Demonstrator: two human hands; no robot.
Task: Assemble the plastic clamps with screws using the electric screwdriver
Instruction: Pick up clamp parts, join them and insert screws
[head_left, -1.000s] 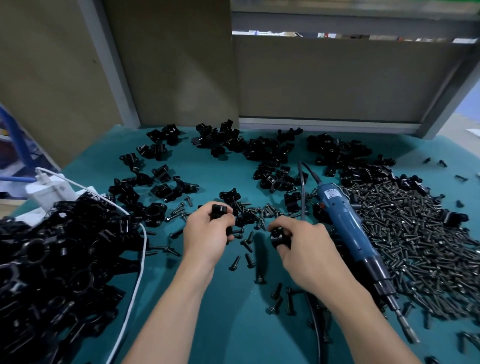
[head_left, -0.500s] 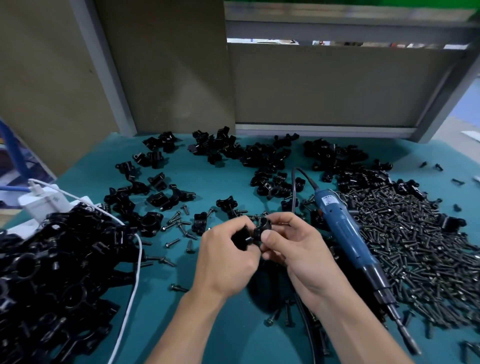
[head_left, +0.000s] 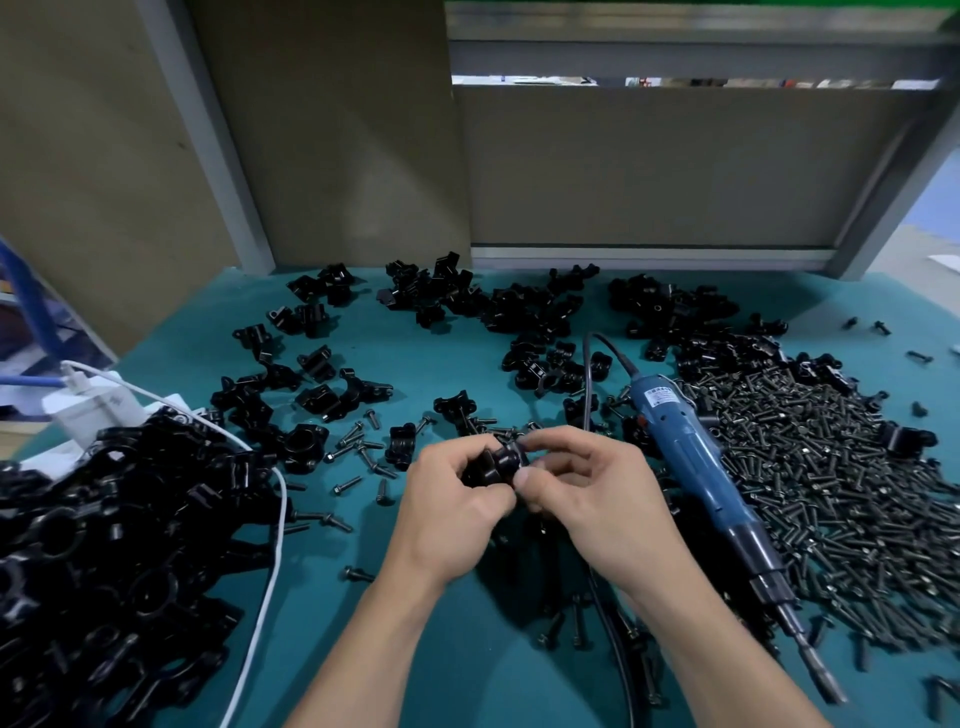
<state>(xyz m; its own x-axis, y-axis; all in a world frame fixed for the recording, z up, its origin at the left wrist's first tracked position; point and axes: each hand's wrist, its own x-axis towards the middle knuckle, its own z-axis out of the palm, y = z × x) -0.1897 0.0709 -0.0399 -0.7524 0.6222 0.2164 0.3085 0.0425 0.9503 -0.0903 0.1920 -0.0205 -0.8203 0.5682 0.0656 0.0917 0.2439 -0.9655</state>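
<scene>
Above teal mat (head_left: 457, 670), left hand (head_left: 447, 512) and right hand (head_left: 582, 493) pinch clamp halves (head_left: 500, 464) together. Risk: misaligned halves slip apart, drop among loose screws (head_left: 831, 493). Electric screwdriver (head_left: 696, 467) lies unused beside right hand.

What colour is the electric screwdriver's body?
Blue, with a black tip end; electric screwdriver shows best in the head view.

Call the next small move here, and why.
Probably: the right hand lets go and picks a screw from the screw pile. It and the left hand pinch the black clamp pieces together, no screw shows in them, and the electric screwdriver lies ungripped on the mat.
</scene>
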